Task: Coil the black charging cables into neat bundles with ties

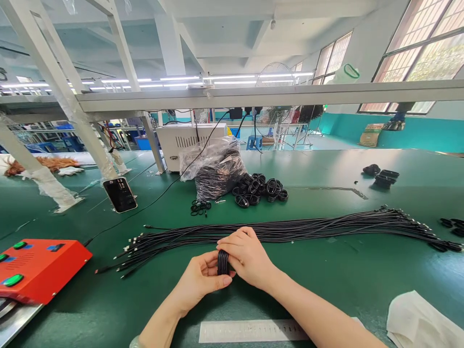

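My left hand and my right hand meet just above the green table, both closed around a small coil of black cable held between them. The left thumb presses the coil from below, and the right fingers wrap over its top. Just beyond the hands a long bundle of straight black cables lies across the table from left to right. Farther back sits a pile of coiled black cables beside a clear plastic bag full of more coils.
An orange box with green buttons stands at the left edge. A phone leans on a frame leg. A white ruler strip lies at the near edge, white cloth at the right. A white machine sits behind the bag.
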A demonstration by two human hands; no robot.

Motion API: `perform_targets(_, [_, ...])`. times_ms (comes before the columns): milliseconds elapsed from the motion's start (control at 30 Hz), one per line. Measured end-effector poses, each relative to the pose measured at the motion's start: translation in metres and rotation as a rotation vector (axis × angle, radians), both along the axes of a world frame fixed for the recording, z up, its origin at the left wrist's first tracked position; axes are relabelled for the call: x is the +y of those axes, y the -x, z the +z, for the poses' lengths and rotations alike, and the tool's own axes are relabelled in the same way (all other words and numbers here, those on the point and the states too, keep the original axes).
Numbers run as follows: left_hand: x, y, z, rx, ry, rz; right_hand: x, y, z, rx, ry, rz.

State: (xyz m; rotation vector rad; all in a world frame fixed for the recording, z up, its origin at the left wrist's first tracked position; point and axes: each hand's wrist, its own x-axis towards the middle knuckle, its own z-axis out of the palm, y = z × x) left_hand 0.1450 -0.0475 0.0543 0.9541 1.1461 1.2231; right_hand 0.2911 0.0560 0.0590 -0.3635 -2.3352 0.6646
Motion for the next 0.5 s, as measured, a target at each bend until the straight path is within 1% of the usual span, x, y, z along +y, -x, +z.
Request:
perform_targets(33, [0.0, 0.002, 0.0, -0.034, 0.017, -0.027, 0.001, -0.001, 0.003, -0.007, 0.146, 0.035])
perform_targets(133, [-0.001, 0.007, 0.001, -0.179, 0.026, -0.065, 0.008, -0.006, 0.015, -0.029, 0.672, 0.144])
perform_targets(200, [-0.002, 0.01, 0.002, -0.272, 0.008, -0.05, 0.012, -0.01, 0.02, -0.038, 0.927, 0.149])
perform_targets(267, [-0.003, 0.012, 0.002, -0.318, 0.004, -0.031, 0.012, -0.011, 0.021, -0.053, 1.073, 0.16])
perform_targets(367, [-0.002, 0.012, 0.003, -0.313, 0.033, 0.015, 0.009, -0.01, 0.018, -0.039, 1.22, 0.217])
perform_targets(433, [0.0, 0.011, 0.002, -0.29, 0.059, 0.056, 0.007, -0.008, 0.017, 0.001, 1.277, 0.21])
perform_targets(500, [0.002, 0.01, 0.001, -0.249, 0.081, 0.103, 0.008, -0.007, 0.018, 0.034, 1.279, 0.15])
